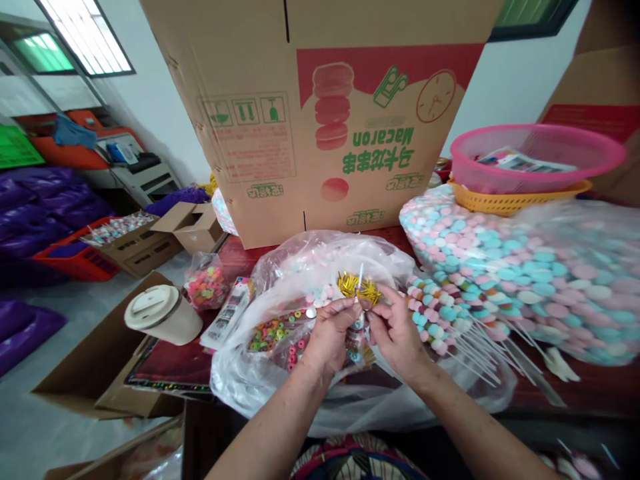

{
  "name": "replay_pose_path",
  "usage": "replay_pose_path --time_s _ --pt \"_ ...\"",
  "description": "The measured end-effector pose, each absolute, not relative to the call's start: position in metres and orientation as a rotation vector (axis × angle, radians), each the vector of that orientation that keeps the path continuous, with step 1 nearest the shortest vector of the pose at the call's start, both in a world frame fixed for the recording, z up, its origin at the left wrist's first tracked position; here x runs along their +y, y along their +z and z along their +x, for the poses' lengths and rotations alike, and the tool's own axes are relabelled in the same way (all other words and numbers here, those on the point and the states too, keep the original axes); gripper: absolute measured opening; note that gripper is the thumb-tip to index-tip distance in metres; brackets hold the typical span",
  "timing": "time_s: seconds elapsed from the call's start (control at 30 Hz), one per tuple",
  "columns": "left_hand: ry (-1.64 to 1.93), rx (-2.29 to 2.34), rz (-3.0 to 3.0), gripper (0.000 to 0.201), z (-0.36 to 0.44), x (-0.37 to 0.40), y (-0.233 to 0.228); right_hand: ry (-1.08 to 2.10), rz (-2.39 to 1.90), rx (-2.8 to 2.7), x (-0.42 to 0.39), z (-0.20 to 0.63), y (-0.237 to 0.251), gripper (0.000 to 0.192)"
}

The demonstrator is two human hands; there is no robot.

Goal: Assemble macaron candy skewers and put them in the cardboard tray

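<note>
My left hand (333, 330) pinches the neck of a small clear bag with a candy skewer (356, 337) inside. The candy hangs below my fingers, partly hidden, and its white stick points up. Against it, my right hand (395, 327) is closed, thumb and fingertip pressed together at the neck, seemingly on a gold twist tie that the fingers mostly cover. Just behind lies a pile of gold twist ties (367, 288). Colourful ring candies (273, 335) and pink ring candies (294, 353) lie on the clear plastic sheet (235, 373) to the left. Several loaded candy skewers (440, 310) lie to the right.
A large cardboard box (245, 133) stands behind the work area. At right are a big bag of pastel candies (550, 267) and a pink basket (537, 133) on a yellow basket (520, 198). A white cup (167, 317) and a bag of ring candies (206, 283) stand left.
</note>
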State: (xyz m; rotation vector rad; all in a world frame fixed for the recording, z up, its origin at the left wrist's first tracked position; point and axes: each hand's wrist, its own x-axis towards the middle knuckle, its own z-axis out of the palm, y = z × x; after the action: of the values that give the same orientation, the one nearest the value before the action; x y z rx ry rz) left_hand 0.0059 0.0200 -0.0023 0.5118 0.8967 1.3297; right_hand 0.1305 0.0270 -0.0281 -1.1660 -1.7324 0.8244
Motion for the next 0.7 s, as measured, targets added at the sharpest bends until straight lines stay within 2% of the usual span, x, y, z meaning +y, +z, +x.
replay_pose_path --time_s 0.07,0.13,0.17,0.33,0.53,0.7 --pt "1.335 0.867 0.536 0.027 0.005 0.019 -0.004 0.875 -1.232 -1.812 0.03 0.133 -0.025 0.038" --pt "1.371 0.878 0.531 0.026 0.003 0.019 -0.006 0.867 -1.301 -1.95 0.031 0.139 -0.022 0.02" --pt "1.383 0.898 0.519 0.025 0.002 0.019 -0.007 0.832 -1.32 -2.02 0.031 0.145 -0.021 0.018" --pt "1.23 0.998 0.487 0.031 -0.001 0.018 -0.014 0.73 -1.342 -1.982 0.016 0.172 -0.009 0.023" --pt "1.117 0.94 0.655 0.019 0.019 0.014 -0.027 0.781 -1.123 -2.071 0.009 0.16 0.001 0.023" --pt "1.026 1.102 1.025 0.015 0.014 0.009 -0.031 0.708 -1.109 -2.023 0.017 0.156 -0.019 0.046"
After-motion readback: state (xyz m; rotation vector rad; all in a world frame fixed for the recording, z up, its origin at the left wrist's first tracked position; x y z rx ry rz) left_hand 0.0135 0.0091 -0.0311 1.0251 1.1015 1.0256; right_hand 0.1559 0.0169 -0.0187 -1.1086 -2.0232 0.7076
